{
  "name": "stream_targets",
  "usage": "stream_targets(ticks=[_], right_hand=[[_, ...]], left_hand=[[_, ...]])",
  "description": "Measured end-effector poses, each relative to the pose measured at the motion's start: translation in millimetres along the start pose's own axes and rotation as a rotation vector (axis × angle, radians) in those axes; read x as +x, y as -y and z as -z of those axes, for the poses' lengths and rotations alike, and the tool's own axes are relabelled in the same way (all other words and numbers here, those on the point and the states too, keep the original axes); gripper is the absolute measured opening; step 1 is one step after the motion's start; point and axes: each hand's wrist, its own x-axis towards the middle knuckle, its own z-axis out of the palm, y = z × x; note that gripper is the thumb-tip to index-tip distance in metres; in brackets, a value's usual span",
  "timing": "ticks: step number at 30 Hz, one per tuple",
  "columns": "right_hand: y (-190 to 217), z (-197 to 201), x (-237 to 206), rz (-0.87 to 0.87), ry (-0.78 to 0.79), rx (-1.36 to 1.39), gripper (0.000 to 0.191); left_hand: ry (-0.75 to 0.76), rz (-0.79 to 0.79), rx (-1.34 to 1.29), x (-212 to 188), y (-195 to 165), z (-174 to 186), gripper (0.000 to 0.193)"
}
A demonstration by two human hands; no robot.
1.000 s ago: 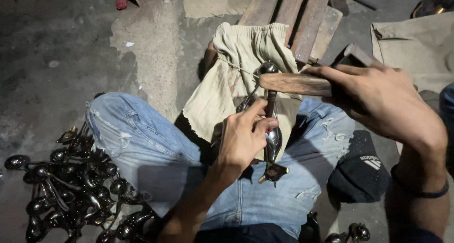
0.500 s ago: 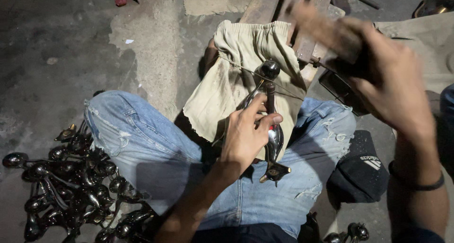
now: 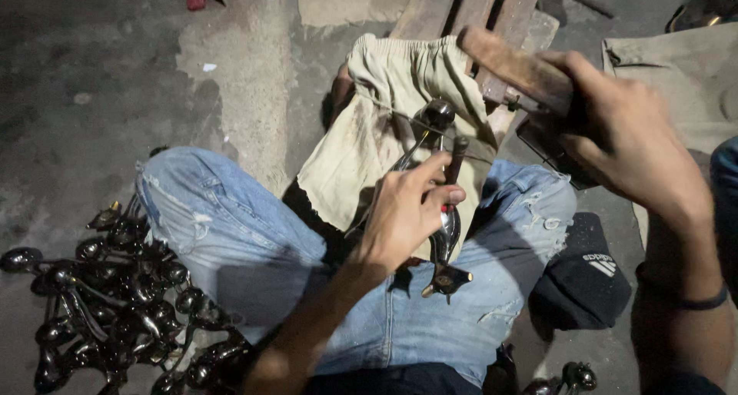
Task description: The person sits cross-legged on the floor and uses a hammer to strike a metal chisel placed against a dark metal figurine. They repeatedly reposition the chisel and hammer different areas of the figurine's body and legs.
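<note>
Dark, glossy metal marks the piece being worked: a long casting [image 3: 444, 210] with a round knob at its top end and a flared foot at its bottom end, standing roughly upright over the lap in the head view, the only view. It rests against a beige cloth [image 3: 384, 126] draped over the knees.

The left hand [image 3: 403, 214] comes in from six o'clock and wraps the casting at mid-length. Its fingers [image 3: 430, 172] are curled closed around the left side of the shaft, the thumb pressed across towards three o'clock, so the metal runs through the fist: the knob stands out beyond the fingertips at twelve o'clock, the foot below the heel of the hand at five o'clock. A thin rod-like part rises just beside the fingertips.

The right hand [image 3: 623, 134] sits at two o'clock from the casting, well apart from it, raised above the cloth. Its fingers are shut tight on the handle of a wooden tool [image 3: 515, 64], whose worn brown end points towards ten o'clock; what kind of head it carries I cannot tell. A dark band circles that wrist.

The person wears torn light-blue jeans [image 3: 231, 234]. At eight o'clock from the lap a heap of similar dark castings [image 3: 115, 303] lies on the concrete floor [image 3: 92, 95]. A black cap [image 3: 584, 280] sits at four o'clock, and wooden planks [image 3: 461, 3] lie at twelve o'clock.
</note>
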Motion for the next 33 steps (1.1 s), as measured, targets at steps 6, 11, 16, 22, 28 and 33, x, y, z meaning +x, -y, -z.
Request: stream_targets(ticks=[6, 11, 16, 22, 28, 33], right_hand=[[-4.7, -6.2, -8.3, -0.041, -0.024, -0.066, 0.091], [9.4, 0.7, -9.7, -0.271, 0.222, 0.057, 0.074], [13.6, 0.1, -22.6, -0.418, 0.557, -0.229, 0.089], [2.1, -20.6, -47.3, -0.248, 0.138, 0.102, 0.091], [-9.4, -47.8, -65.1, -0.328, 0.113, 0.141, 0.083], [3.4, -59.7, -75.2, -0.362, -0.274, 0.655, 0.054]], left_hand=[[0.108, -0.001, -0.058, 13.1, 5.7, 1.8, 0.029], [0.18, -0.031, -0.13, 16.2, 10.5, 2.9, 0.032], [0.22, -0.067, -0.077, 21.0, 9.2, 3.0, 0.035], [0.273, -0.086, 0.034, 30.8, 9.2, 3.9, 0.04], [0.319, -0.208, 0.059, 38.3, 16.2, 3.8, 0.041], [0.429, -0.249, 0.039, 44.5, 20.0, 2.1, 0.043]])
